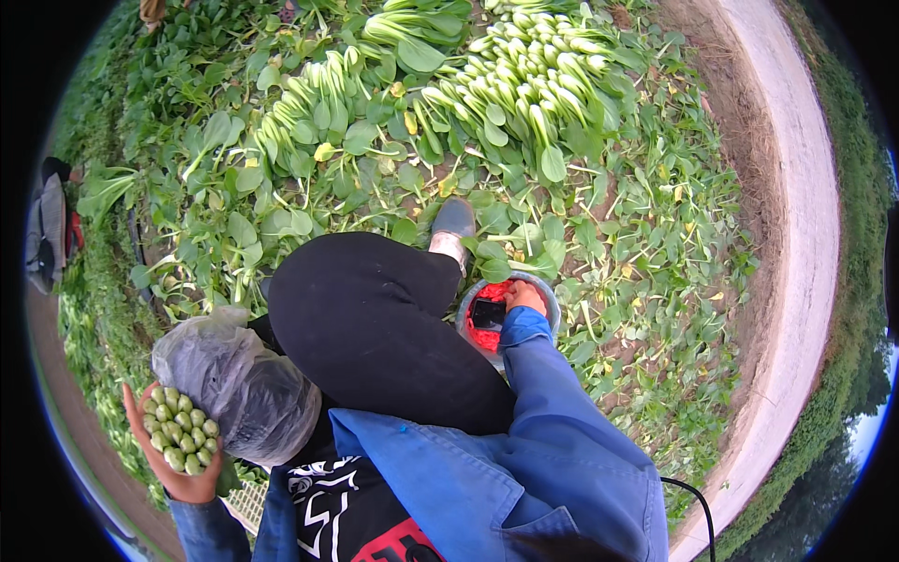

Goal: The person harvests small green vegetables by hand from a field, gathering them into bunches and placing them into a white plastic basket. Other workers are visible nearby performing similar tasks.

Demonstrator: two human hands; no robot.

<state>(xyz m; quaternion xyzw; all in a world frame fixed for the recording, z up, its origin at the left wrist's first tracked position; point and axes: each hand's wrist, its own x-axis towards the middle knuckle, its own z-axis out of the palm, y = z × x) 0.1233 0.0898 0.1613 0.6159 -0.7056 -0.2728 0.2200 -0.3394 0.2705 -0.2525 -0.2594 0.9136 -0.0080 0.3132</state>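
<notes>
At the far left, my left hand [184, 485] is wrapped around a bundle of leafy green vegetables. The bundle's pale green cut stem ends [181, 430] face up towards me, and its leaves are mostly hidden below. My right hand [525, 296] reaches into a round plastic bucket [557, 309] beside my foot. Bright red ties or strips [484, 340] fill the bucket, and a dark phone-like object [489, 315] lies on top of them. The right fingertips are down at the red material; whether they grip a piece cannot be made out.
Rows of cut bok choy [534, 77] lie ahead, with a smaller row [309, 105] to their left. Loose leaves cover the soil around my shoe [454, 218]. Clear plastic [239, 379] wraps something at my left thigh. A pale path [808, 175] curves along the right.
</notes>
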